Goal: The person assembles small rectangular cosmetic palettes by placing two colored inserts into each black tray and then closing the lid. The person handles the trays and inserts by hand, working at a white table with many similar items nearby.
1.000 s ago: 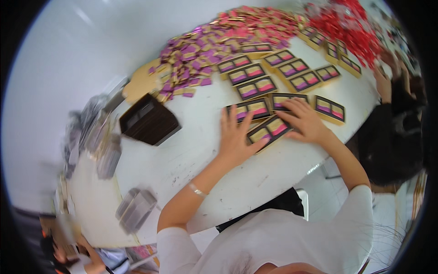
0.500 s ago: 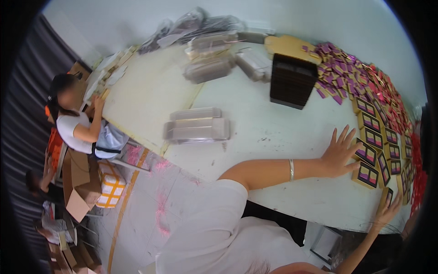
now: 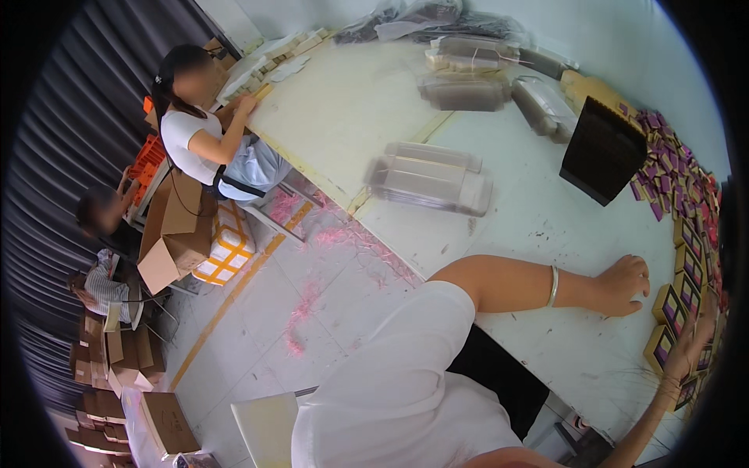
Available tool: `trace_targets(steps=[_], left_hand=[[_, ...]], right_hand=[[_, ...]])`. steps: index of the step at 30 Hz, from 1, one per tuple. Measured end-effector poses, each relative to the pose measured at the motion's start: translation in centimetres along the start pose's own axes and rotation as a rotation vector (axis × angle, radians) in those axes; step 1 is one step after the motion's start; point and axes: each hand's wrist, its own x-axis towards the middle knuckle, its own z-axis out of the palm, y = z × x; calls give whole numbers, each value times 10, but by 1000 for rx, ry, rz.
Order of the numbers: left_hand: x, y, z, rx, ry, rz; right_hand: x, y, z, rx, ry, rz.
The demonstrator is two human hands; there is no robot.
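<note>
My left hand (image 3: 622,285), a silver bangle at its wrist, is low over the white tabletop, just left of the small boxes. Its fingers are half bent with the thumb apart, and nothing shows in it. Over the lower part of the box rows reaches my right hand (image 3: 693,343). That hand is blurred near the picture's rim, so I cannot tell whether it grips a box. The gold-edged boxes (image 3: 660,348) stand close together in rows, with dark fronts and purple and yellow-green pieces in their windows.
Loose purple, gold and red pieces (image 3: 677,165) lie heaped at the far right beside a black stack of trays (image 3: 603,152). Clear plastic cases (image 3: 429,178) sit mid-table. A co-worker (image 3: 195,129) sits at the far left. Cardboard boxes (image 3: 178,225) and pink shreds (image 3: 303,312) are on the floor.
The view has swung right to left, bringing more of the floor and co-workers in. My left hand has gone from spread fingers touching the boxes to bent fingers left of them. My right hand reaches farther over the boxes.
</note>
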Motion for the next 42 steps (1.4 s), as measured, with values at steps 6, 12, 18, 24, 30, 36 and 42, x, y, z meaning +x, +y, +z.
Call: trace_targets(steps=[6, 12, 18, 24, 30, 36, 42], left_hand=[[4, -28, 16, 11, -16, -69], [-1, -1, -7, 204, -123, 2], [1, 4, -10, 203, -148, -20], [-1, 9, -20, 313, -300, -110], [-35, 110, -199, 331, 111, 41], [-208, 63, -406, 1327, 471, -1241], [-287, -6, -469, 739, 367, -1422]], right_hand=[[4, -92, 93, 600, -431, 146], [-6, -87, 89, 597, -406, 128], [-6, -83, 90, 585, -397, 84], [-5, -83, 91, 690, -416, 62], [-4, -92, 81, 654, -495, 23], [-1, -105, 80, 404, -476, -62], [-3, -100, 84, 374, -464, -90]])
